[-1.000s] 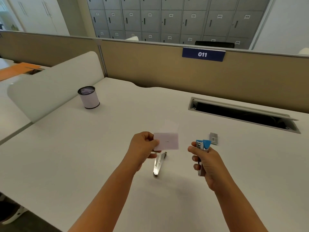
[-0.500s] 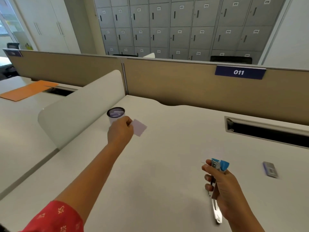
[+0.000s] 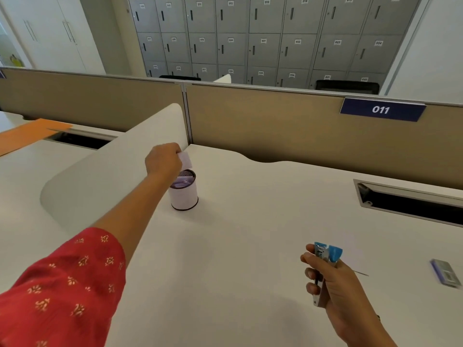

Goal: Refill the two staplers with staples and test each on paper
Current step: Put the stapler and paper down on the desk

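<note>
Both hands are gripping something: the left hand (image 3: 162,159) is pinching a paper slip (image 3: 186,157) over the cup (image 3: 184,194), while the right hand (image 3: 330,281) is wrapping around a blue stapler (image 3: 325,256). Judging by looks, the slip is light and floppy, best pinched at an edge; the stapler is rigid, best gripped mid-body. One stapler is showing, one slip, one staple box (image 3: 446,272) on the worktop (image 3: 250,246).

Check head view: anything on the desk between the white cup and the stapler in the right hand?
Nothing: in the head view, the desk between the cup and the stapler in the right hand is bare.
</note>
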Motion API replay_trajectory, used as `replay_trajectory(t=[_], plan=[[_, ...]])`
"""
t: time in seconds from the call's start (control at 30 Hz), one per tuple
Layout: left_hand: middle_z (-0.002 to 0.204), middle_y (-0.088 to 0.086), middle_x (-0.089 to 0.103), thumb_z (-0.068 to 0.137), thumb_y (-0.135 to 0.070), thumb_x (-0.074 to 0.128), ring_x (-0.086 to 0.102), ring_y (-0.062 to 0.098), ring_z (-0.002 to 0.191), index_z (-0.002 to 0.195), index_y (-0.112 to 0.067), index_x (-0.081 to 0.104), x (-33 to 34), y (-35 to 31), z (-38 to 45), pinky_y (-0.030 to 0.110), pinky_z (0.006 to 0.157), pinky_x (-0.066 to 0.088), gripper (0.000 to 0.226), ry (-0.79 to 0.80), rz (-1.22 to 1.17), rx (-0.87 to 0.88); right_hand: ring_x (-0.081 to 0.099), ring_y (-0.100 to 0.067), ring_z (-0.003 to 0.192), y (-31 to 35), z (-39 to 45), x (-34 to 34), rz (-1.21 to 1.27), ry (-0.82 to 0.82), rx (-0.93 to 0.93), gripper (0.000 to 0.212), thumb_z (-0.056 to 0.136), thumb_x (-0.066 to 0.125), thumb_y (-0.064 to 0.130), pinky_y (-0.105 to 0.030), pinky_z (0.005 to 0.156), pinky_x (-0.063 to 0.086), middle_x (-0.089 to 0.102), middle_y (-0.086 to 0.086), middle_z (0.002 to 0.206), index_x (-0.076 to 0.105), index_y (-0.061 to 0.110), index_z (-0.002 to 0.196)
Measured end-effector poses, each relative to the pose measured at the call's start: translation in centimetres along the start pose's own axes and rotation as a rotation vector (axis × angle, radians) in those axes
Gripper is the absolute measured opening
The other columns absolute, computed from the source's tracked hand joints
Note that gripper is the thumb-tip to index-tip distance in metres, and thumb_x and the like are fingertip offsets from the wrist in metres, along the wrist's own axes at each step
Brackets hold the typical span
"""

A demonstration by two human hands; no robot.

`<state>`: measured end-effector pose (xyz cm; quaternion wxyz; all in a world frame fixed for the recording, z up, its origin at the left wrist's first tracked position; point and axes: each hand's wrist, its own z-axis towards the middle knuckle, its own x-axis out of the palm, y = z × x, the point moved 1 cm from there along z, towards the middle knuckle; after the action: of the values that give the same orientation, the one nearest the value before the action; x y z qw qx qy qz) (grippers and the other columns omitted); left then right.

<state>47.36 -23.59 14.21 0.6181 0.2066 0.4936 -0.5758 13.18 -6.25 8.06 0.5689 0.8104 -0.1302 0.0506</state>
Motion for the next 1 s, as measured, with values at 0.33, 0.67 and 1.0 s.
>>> replay_trajectory(t=[0.33,0.67,1.0], plan=[[0.105,0.013,0.067,0.085,-0.008,0.049,0.06,0.032,0.097,0.104,-0.016,0.069,3.2,1.3,1.5,0.032,0.069,0.042,0.029,0.243,0.134,0.024,0.042,-0.013,0.056,-0.4,1.2,1.0,-0.008,-0.02,0.038,0.015,0.085,0.058,0.003,-0.017,0.034,0.036,0.058,-0.006,0.074,0.061,0.013,0.096],[0.115,0.013,0.065,0.085,-0.019,0.061,0.059,0.032,0.104,0.115,-0.01,0.064,4.1,1.0,0.2,0.038,0.081,0.049,0.032,0.428,0.057,-0.098,0.045,-0.011,0.055,-0.3,0.8,0.8,-0.03,-0.019,0.028,0.014,0.087,0.058,0.006,-0.018,0.038,0.037,0.063,-0.002,0.073,0.063,0.015,0.097],[0.122,0.008,0.064,0.082,-0.001,0.047,0.057,0.031,0.111,0.112,-0.012,0.066,2.6,-1.2,-2.2,0.038,0.09,0.047,0.037,0.202,-0.139,-0.057,0.047,-0.009,0.057,0.2,-0.4,0.6,-0.044,-0.003,-0.009,0.015,0.086,0.059,0.009,-0.019,0.044,0.038,0.064,0.001,0.076,0.063,0.017,0.098]])
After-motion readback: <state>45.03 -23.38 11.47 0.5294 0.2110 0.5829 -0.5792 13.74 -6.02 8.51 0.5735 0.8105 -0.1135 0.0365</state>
